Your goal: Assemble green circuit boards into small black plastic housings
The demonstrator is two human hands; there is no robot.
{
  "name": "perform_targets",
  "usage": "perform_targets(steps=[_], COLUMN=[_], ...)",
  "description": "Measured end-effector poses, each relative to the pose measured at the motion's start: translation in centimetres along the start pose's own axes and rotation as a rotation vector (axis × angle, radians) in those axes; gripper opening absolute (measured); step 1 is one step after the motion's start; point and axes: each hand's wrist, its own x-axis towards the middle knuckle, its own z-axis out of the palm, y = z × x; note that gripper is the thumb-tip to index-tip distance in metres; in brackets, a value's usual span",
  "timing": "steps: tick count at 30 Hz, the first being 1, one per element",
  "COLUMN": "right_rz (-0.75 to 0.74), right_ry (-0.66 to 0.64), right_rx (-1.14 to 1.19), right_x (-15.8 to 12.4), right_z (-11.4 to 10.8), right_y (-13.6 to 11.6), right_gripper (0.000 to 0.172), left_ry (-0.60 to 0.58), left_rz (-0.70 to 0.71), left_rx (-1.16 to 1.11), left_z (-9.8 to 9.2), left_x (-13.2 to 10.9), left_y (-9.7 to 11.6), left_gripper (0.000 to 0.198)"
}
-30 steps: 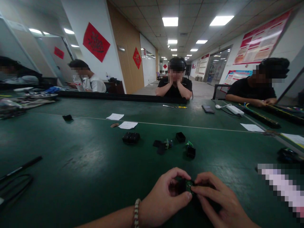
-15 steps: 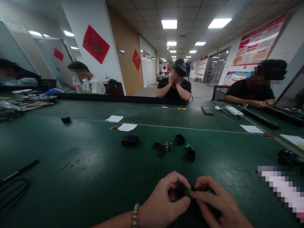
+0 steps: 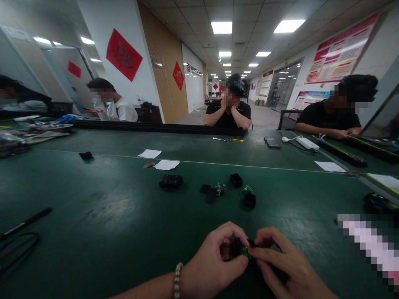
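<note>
Low in the head view, my left hand (image 3: 218,259), with a beaded bracelet at the wrist, pinches a small green circuit board (image 3: 245,251) between thumb and index finger. My right hand (image 3: 285,259) meets it from the right, its fingertips closed on the same board. Dark material shows around the board, mostly hidden by the fingers. Beyond my hands lie a black open box (image 3: 236,180), another black box (image 3: 249,200) with a green board (image 3: 248,189) beside it, a second board (image 3: 220,189) and flat black pieces (image 3: 210,195).
On the green table (image 3: 109,241) are a black double block (image 3: 171,181), papers (image 3: 167,165), a wrench (image 3: 220,139), a yellow tool (image 3: 237,140), a white power strip (image 3: 307,143) and a black cable (image 3: 34,236). Several people sit around the far edge.
The view has shifted slightly, so the scene sits a little higher. Both hands stay together, with the green board showing slightly more between the fingertips.
</note>
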Motion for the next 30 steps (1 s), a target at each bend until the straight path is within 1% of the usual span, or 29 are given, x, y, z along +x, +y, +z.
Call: perform_targets(steps=[8, 13, 20, 30], right_rz=[0.039, 0.066, 0.041, 0.065], right_ry=[-0.024, -0.033, -0.035, -0.036], right_rx=[-0.040, -0.027, -0.024, 0.004], right_x=[-0.06, -0.23, -0.42, -0.28], right_z=[0.06, 0.29, 0.55, 0.82], right_y=[-0.15, -0.20, 0.11, 0.08], right_gripper=[0.039, 0.039, 0.041, 0.040], left_ry=[-0.008, 0.000, -0.002, -0.012], left_rz=[-0.026, -0.032, -0.021, -0.028], left_rx=[-0.060, -0.081, -0.098, -0.071], left_z=[0.01, 0.19, 0.14, 0.12], left_x=[0.01, 0.10, 0.04, 0.03], left_y=[0.27, 0.10, -0.10, 0.02], left_gripper=[0.018, 0.021, 0.021, 0.023])
